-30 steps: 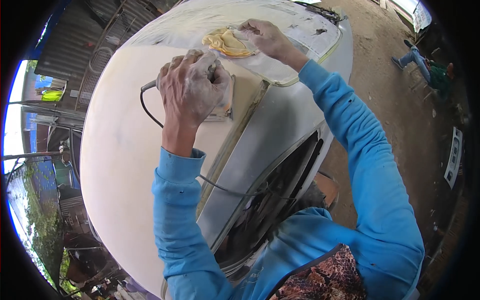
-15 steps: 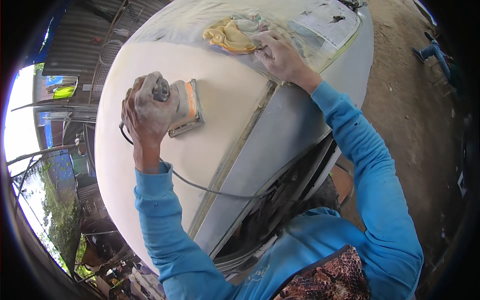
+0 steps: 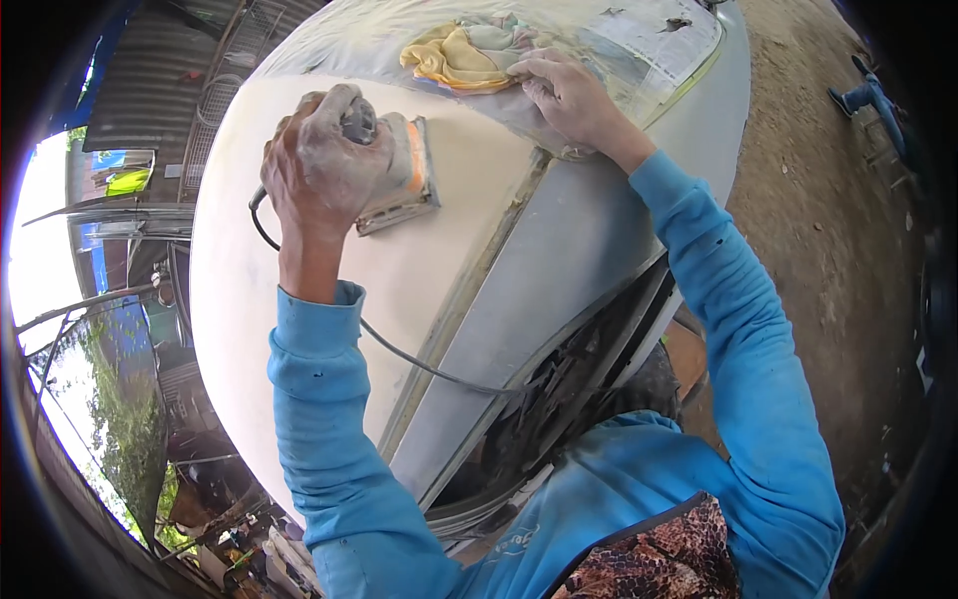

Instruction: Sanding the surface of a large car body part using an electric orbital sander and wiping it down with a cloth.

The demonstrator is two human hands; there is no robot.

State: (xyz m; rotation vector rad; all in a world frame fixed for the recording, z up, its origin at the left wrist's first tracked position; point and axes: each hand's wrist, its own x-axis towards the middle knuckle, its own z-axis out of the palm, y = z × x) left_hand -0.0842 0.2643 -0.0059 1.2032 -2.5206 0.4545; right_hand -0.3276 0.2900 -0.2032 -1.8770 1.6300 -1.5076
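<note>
"Under the left hand (image 3: 324, 160) sits the sander (image 3: 401, 168), on the pale roof (image 3: 479, 180). How's the grip?"

"Fingers and thumb curl round it. I'd hold the pad level, press lightly and overlap each pass; a tipped edge could gouge."

"And the cord (image 3: 419, 365)?"

"It trails from behind that hand toward the body. Best left slack, clear of the pad."

"The right hand (image 3: 577, 103)?"

"Ahead and to the right of the left one, fingers bent, thumb near forefinger, at the yellow cloth (image 3: 446, 60). Whether it pinches the cloth's edge or merely touches it, I can't tell."

"What's hidden?"

"The pad's underside. The cord's far end is lost by the dark opening (image 3: 534, 424), nearer the body than both hands. Far right of the right hand, someone's legs (image 3: 866, 98) meet the black rim."
</note>
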